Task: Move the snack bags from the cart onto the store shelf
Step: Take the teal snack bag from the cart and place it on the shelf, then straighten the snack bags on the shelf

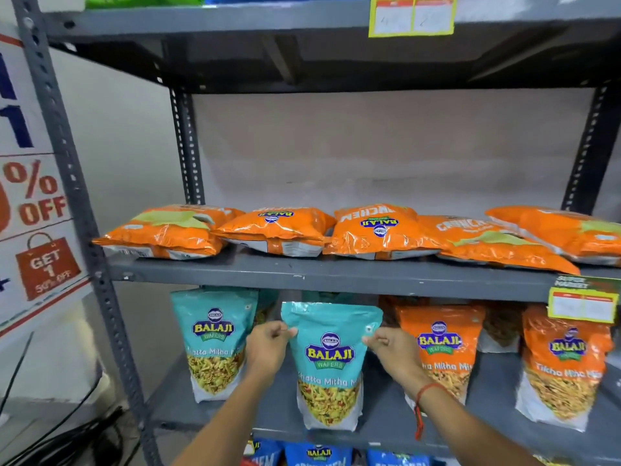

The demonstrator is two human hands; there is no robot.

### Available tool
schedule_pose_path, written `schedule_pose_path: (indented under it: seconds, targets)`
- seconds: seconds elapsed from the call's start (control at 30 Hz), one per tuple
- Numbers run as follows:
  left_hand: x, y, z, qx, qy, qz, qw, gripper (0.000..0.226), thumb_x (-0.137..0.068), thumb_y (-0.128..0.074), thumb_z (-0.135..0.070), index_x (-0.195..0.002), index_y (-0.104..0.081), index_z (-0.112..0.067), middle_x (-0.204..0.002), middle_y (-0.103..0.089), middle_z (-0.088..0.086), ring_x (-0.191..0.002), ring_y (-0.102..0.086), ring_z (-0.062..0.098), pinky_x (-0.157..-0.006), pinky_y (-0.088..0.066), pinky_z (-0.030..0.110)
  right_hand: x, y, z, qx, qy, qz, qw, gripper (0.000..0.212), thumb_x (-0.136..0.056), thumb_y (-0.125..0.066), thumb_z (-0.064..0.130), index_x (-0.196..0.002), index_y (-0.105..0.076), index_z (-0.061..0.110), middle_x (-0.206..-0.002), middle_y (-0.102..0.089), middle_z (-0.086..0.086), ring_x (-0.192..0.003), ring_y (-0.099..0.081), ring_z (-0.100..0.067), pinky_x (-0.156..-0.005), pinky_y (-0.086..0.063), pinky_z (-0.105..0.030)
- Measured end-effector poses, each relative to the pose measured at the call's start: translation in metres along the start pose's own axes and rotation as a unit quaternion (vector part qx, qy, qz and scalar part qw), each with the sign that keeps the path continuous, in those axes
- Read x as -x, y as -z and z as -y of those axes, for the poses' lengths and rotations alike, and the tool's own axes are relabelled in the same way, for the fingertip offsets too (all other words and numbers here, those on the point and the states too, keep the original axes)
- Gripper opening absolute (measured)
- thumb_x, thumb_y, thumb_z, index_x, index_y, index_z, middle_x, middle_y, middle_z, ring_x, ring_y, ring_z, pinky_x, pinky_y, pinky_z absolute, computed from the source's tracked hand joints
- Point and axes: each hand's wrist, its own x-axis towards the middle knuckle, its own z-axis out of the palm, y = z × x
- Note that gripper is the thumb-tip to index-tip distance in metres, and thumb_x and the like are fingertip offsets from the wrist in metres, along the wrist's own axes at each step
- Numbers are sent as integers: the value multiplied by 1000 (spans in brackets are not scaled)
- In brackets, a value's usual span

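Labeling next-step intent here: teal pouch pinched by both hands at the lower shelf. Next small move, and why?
Probably let go. The teal pouch looks upright with its base on the lower shelf, level with the teal pouch to its left, while the left hand and right hand only pinch its upper edges. If it leans, nudge it back first.

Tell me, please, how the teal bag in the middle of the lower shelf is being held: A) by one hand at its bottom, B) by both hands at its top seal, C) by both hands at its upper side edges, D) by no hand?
C: the left hand and the right hand each pinch an upper side edge of the teal bag, which stands upright on the shelf.
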Motion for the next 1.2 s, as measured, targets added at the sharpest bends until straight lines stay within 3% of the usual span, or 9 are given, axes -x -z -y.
schedule_pose_path:
  seconds: [0.23,0.33,0.53,0.63,0.7,0.77,0.93,1.1,1.2]
  targets:
    - [-43,-24,8,-1,-27,-26,999,34,-75,-71,-26,-51,-49,-16,-57,-51,3,-57,-41,16,-61,-33,32,-49,-17,-21,-12,-15,-1,1000,39,-82,-66,22,-50,-50,9,-55,-60,0,-56,-55,-11,-48,-40,-15]
    - [-49,-33,14,7,-32,-15,999,42,-76,-71,-23,-48,-40,-17,-53,-42,0,-55,-34,14,-57,-28,30,-58,-25,-33,-43,-39,7,998,34,-82,-67,22,-59,-57,-2,-63,-67,-8,-62,-59,-19,-55,-43,-26]
    - [-60,-46,30,68,-1,44,997,28,-73,-75,-22,-84,-67,3,-82,-71,9,-78,-65,18,-77,-55,35,-61,-29,-52,-199,-86,41,975,9,-84,-65,20,-81,-66,11,-83,-69,-4,-73,-63,-14,-58,-44,-17]
    - [-51,-52,52,93,68,130,985,62,-64,-83,-20,-120,-58,-8,-111,-70,13,-103,-66,24,-83,-59,32,-53,-35,-76,-226,-115,154,955,46,-73,-75,35,-113,-58,19,-111,-64,4,-101,-60,-4,-79,-47,-23]
    - [-37,-58,73,36,93,159,982,86,-54,-88,-30,-130,-49,-18,-123,-62,4,-114,-59,21,-96,-53,42,-43,-46,-97,-201,-161,201,945,89,-55,-82,46,-130,-43,22,-127,-52,1,-118,-53,-16,-97,-44,-37]
    - [-24,-64,95,21,111,174,978,94,-52,-88,-32,-133,-42,-23,-123,-55,-4,-119,-52,18,-103,-46,44,-33,-60,-117,-175,-190,238,936,100,-51,-83,41,-136,-33,24,-131,-45,-1,-123,-48,-22,-103,-42,-42]
    - [-6,-84,128,35,98,159,982,73,-61,-86,-27,-122,-47,-33,-114,-65,-10,-107,-62,10,-74,-54,13,-19,-91,-132,-204,-185,269,923,49,-80,-68,8,-116,-44,30,-120,-57,4,-108,-56,-13,-77,-48,-18]
    - [-7,-82,132,52,93,122,987,62,-69,-80,-14,-121,-48,-24,-100,-64,-11,-78,-62,-15,-60,-49,3,-20,-110,-131,-216,-179,238,930,53,-78,-69,6,-120,-43,25,-116,-60,4,-101,-58,-6,-68,-49,-13]
    - [-9,-81,136,48,84,120,988,60,-72,-77,-9,-122,-47,-24,-102,-62,-16,-82,-62,-16,-62,-48,1,-19,-117,-133,-212,-178,227,934,51,-78,-69,5,-120,-44,21,-115,-62,3,-95,-60,-1,-63,-50,-9]
